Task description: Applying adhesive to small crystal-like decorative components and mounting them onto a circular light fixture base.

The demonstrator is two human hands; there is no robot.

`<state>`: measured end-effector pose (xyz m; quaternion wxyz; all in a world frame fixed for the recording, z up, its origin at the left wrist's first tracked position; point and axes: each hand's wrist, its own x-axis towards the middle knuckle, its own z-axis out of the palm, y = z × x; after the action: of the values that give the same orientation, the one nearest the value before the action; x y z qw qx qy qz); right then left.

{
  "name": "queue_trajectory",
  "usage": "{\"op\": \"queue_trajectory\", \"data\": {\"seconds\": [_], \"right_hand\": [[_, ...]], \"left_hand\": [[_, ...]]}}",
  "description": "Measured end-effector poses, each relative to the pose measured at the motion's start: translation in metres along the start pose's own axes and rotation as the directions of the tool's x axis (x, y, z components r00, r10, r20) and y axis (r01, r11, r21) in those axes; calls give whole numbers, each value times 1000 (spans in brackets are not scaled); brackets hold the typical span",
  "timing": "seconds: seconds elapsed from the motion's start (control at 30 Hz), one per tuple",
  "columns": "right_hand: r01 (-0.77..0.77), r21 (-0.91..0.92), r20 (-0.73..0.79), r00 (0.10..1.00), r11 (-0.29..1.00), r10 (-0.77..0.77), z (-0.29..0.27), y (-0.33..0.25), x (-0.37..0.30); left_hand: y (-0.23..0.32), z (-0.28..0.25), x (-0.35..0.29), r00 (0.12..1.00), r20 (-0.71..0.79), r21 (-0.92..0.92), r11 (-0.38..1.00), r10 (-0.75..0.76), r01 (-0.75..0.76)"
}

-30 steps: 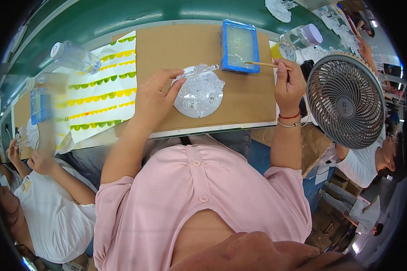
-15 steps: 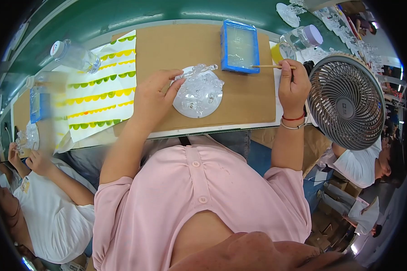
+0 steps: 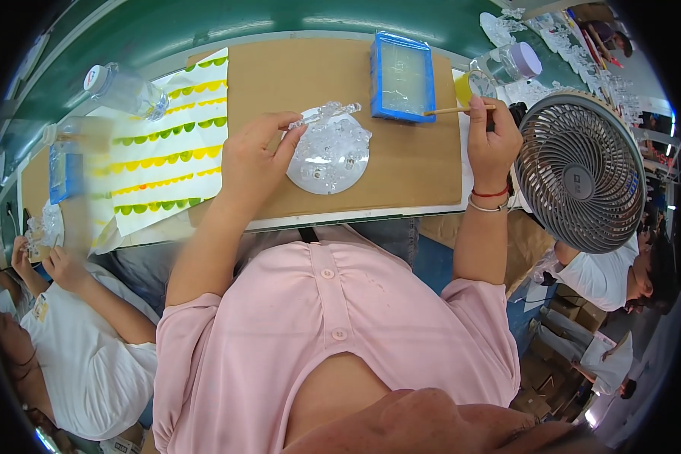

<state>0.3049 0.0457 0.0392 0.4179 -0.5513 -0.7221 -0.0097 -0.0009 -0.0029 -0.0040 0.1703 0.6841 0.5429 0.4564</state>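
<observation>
My left hand (image 3: 256, 157) pinches a small clear plastic piece (image 3: 329, 113) between thumb and fingers. The piece lies over the far edge of a round white disc (image 3: 327, 180) that carries several clear plastic parts; whether it touches them I cannot tell. In my right hand (image 3: 493, 147) is a thin wooden stick (image 3: 454, 110), gripped between thumb and fingers. Its tip reaches the near right corner of a shallow blue-rimmed tray (image 3: 431, 83), which holds something clear and pale.
A brown cardboard sheet (image 3: 295, 72) lies under the disc and tray. Left of it are patterned paper (image 3: 170, 163) and a clear bottle (image 3: 125, 91). A lilac-lidded jar (image 3: 499, 64), yellow tape roll (image 3: 465, 89) and grey fan (image 3: 579, 174) stand right. Co-workers (image 3: 91, 356) sit beside me.
The disc, the clear piece and my left hand have shifted very slightly. My right hand and the stick stay nearly where they were, the tip still at the tray's corner.
</observation>
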Motion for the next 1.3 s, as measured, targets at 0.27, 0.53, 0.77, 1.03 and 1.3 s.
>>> {"op": "queue_trajectory", "data": {"seconds": [0.27, 0.53, 0.77, 1.03, 1.3], "right_hand": [[-52, 316, -132, 986, 947, 98, -7, -2, -8], [42, 583, -266, 953, 811, 142, -18, -40, -54], [226, 378, 60, 962, 898, -267, 3, -65, -81], [380, 333, 117, 891, 863, -438, 34, -69, -75], [279, 352, 146, 927, 894, -347, 30, -77, -73]], "left_hand": [[3, -6, 3, 999, 44, -38, 999, -5, 7], [0, -7, 1, 997, 72, -24, 1000, 8, -6], [-3, -1, 0, 999, 50, -14, 1000, 19, -19], [-5, 0, -2, 998, 16, 10, 998, 61, -61], [-7, 0, -2, 997, 8, 34, 997, 74, -74]]}}
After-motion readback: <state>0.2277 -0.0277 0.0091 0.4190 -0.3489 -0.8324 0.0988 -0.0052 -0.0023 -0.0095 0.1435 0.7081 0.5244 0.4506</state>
